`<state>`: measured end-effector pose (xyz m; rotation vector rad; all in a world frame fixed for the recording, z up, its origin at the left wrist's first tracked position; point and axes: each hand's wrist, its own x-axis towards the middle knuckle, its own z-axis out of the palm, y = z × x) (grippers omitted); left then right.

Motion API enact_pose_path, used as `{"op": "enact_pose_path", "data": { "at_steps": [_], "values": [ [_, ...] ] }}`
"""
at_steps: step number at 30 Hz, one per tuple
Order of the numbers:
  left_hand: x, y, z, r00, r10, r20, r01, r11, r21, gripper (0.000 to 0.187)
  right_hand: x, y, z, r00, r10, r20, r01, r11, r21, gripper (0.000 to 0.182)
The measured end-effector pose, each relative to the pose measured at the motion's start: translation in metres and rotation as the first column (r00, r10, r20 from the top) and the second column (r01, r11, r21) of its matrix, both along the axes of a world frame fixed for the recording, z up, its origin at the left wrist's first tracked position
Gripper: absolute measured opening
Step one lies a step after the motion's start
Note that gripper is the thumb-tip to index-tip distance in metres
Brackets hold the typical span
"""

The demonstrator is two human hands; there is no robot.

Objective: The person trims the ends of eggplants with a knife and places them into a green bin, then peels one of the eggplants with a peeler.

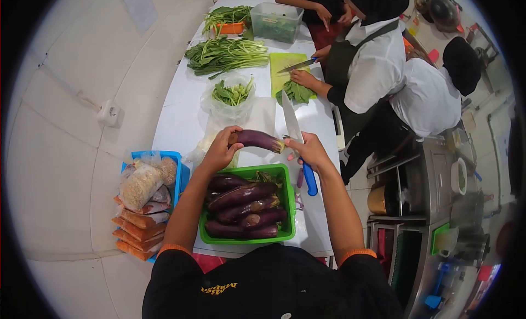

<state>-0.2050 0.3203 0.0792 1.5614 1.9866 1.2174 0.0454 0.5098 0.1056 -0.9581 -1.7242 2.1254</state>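
My left hand is closed around the dark end of a purple eggplant, held crosswise above the table. The eggplant's pale stem end points right, toward my right hand, whose fingertips are right at it. A knife with a blue handle is gripped in that hand, its blade pointing away from me. Just below my hands, a green basket holds several whole eggplants. Purple and pale trimmings lie on the table beside the basket.
Ahead on the white table are a bag of cut greens, leafy bunches and a clear tub. A co-worker cuts leaves on a yellow-green board with another knife. At left stands a blue crate with filled bags.
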Motion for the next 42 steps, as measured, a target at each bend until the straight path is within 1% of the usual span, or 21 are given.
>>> {"op": "enact_pose_path", "data": {
  "at_steps": [3, 4, 7, 11, 12, 13, 14, 15, 17, 18, 19, 21, 24, 27, 29, 31, 32, 35, 39, 40, 42],
  "values": [
    [0.001, 0.003, -0.004, 0.993, -0.104, 0.049, 0.11, 0.983, -0.148, 0.04, 0.007, -0.011, 0.0, 0.987, -0.099, 0.126, 0.055, 0.948, 0.313, 0.026],
    [0.003, 0.007, -0.009, 0.986, -0.151, -0.075, 0.141, 0.982, -0.128, 0.04, 0.01, -0.014, 0.002, 0.989, -0.119, 0.086, 0.079, 0.925, 0.371, 0.024],
    [0.004, 0.019, -0.019, 0.945, -0.284, -0.161, 0.186, 0.874, -0.449, 0.041, 0.027, -0.027, 0.036, 0.989, -0.095, 0.113, 0.061, 0.961, 0.271, 0.021],
    [-0.002, 0.024, -0.018, 0.918, -0.386, -0.09, 0.278, 0.79, -0.547, 0.041, 0.037, -0.064, 0.068, 0.988, 0.08, 0.13, -0.1, 0.982, 0.158, 0.022],
    [0.0, 0.019, -0.016, 0.902, -0.392, -0.18, 0.31, 0.879, -0.361, 0.043, 0.036, -0.072, 0.066, 0.99, 0.074, 0.12, -0.094, 0.981, 0.17, 0.023],
    [0.005, 0.011, -0.018, 0.919, -0.326, -0.224, 0.237, 0.907, -0.349, 0.042, 0.034, -0.081, 0.061, 0.991, 0.076, 0.113, -0.095, 0.981, 0.169, 0.023],
    [0.008, 0.0, -0.021, 0.931, -0.256, -0.26, 0.156, 0.924, -0.349, 0.041, 0.033, -0.093, 0.052, 0.99, 0.087, 0.107, -0.103, 0.983, 0.153, 0.024],
    [0.021, -0.016, -0.001, 0.938, -0.185, -0.292, 0.071, 0.93, -0.361, 0.041, 0.036, -0.095, 0.022, 0.993, 0.111, 0.032, -0.116, 0.969, 0.218, 0.024],
    [0.053, -0.049, 0.041, 0.91, -0.211, -0.356, 0.053, 0.913, -0.404, 0.049, 0.041, -0.103, 0.014, 0.992, 0.081, 0.099, -0.104, 0.961, 0.257, 0.028],
    [0.073, -0.069, 0.046, 0.87, -0.236, -0.433, 0.011, 0.887, -0.462, 0.059, 0.045, -0.105, 0.015, 0.99, 0.067, 0.125, -0.095, 0.967, 0.235, 0.029],
    [0.089, -0.091, 0.023, 0.798, -0.207, -0.567, -0.011, 0.934, -0.356, 0.068, 0.049, -0.106, 0.02, 0.988, 0.046, 0.145, -0.078, 0.972, 0.223, 0.029],
    [0.108, -0.108, 0.002, 0.801, -0.095, -0.591, -0.089, 0.957, -0.275, 0.075, 0.058, -0.107, 0.026, 0.986, -0.007, 0.167, -0.021, 0.986, 0.164, 0.029],
    [0.109, -0.113, -0.001, 0.708, -0.085, -0.701, -0.172, 0.942, -0.288, 0.078, 0.077, -0.108, 0.025, 0.991, -0.055, 0.122, 0.04, 0.992, 0.118, 0.03],
    [0.097, -0.096, 0.004, 0.741, -0.162, -0.652, -0.117, 0.925, -0.363, 0.077, 0.104, -0.113, 0.029, 0.992, -0.065, 0.111, 0.048, 0.988, 0.148, 0.029],
    [0.087, -0.092, 0.015, 0.795, -0.232, -0.561, -0.015, 0.917, -0.399, 0.071, 0.127, -0.117, 0.033, 0.99, -0.067, 0.123, 0.04, 0.978, 0.204, 0.029],
    [0.08, -0.091, 0.039, 0.832, -0.301, -0.466, 0.077, 0.894, -0.44, 0.067, 0.158, -0.123, 0.034, 0.987, -0.099, 0.128, 0.08, 0.986, 0.147, 0.028],
    [0.074, -0.091, 0.059, 0.923, -0.269, -0.275, 0.097, 0.855, -0.51, 0.064, 0.178, -0.127, 0.031, 0.982, -0.134, 0.136, 0.117, 0.985, 0.125, 0.027],
    [0.052, -0.074, 0.081, 0.986, -0.167, 0.02, 0.164, 0.934, -0.316, 0.062, 0.23, -0.138, 0.009, 0.949, -0.306, 0.08, 0.308, 0.951, -0.021, 0.022],
    [0.042, -0.011, 0.089, 0.942, -0.18, -0.285, 0.047, 0.908, -0.417, 0.047, 0.267, -0.143, -0.014, 0.905, -0.407, 0.126, 0.419, 0.903, -0.093, 0.022],
    [0.032, 0.009, 0.082, 0.938, -0.275, -0.213, 0.128, 0.843, -0.522, 0.042, 0.27, -0.143, -0.01, 0.892, -0.43, 0.142, 0.442, 0.894, -0.075, 0.022],
    [0.02, 0.034, 0.058, 0.905, -0.351, -0.241, 0.148, 0.79, -0.595, 0.041, 0.278, -0.138, -0.009, 0.859, -0.481, 0.173, 0.496, 0.866, -0.054, 0.021]
  ]
}}
